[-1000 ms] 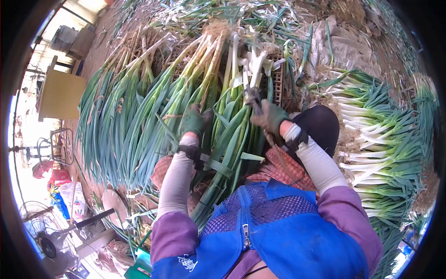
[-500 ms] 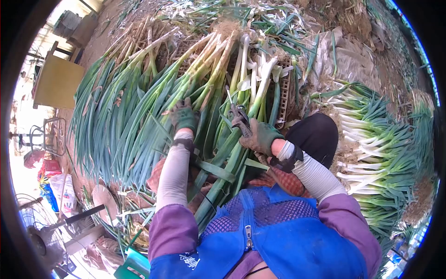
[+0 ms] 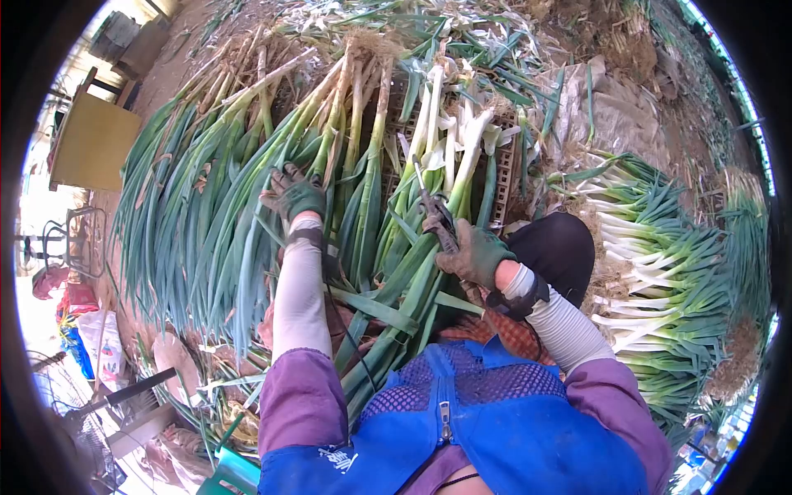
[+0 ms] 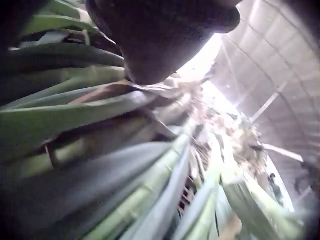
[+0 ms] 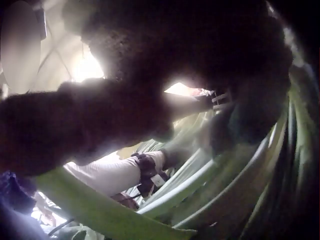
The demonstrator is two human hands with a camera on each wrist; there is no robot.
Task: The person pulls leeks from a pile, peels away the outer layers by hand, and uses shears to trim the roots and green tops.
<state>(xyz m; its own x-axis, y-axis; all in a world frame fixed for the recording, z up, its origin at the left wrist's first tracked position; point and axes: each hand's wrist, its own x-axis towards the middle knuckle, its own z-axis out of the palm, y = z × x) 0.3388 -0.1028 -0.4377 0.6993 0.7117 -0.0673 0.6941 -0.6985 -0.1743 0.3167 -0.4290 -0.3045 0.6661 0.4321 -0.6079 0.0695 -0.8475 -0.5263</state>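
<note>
In the head view the gloved left hand (image 3: 295, 196) lies on the green part of the piled leeks (image 3: 247, 157), its fingers spread. The gloved right hand (image 3: 475, 254) grips a dark metal hand tool (image 3: 439, 216) with a thin pointed end. The tool is over a few thicker leeks (image 3: 422, 268) that slant towards the person's lap. In the left wrist view the hand (image 4: 160, 37) is a dark shape above leek leaves (image 4: 65, 115). The right wrist view is mostly filled by a dark, unclear shape, with leek leaves (image 5: 120, 207) below it.
White-stemmed leeks (image 3: 652, 256) lie in a long row at the right. A brown slatted crate (image 3: 505, 186) shows under the pile, with loose trimmings (image 3: 487, 33) beyond it. At the left stand a yellow board (image 3: 95, 144) and a fan (image 3: 70, 412).
The left hand has moved left across the pile, and root ends of some middle leeks have shifted left. The right hand came down and closer to the body, still gripping the tool.
</note>
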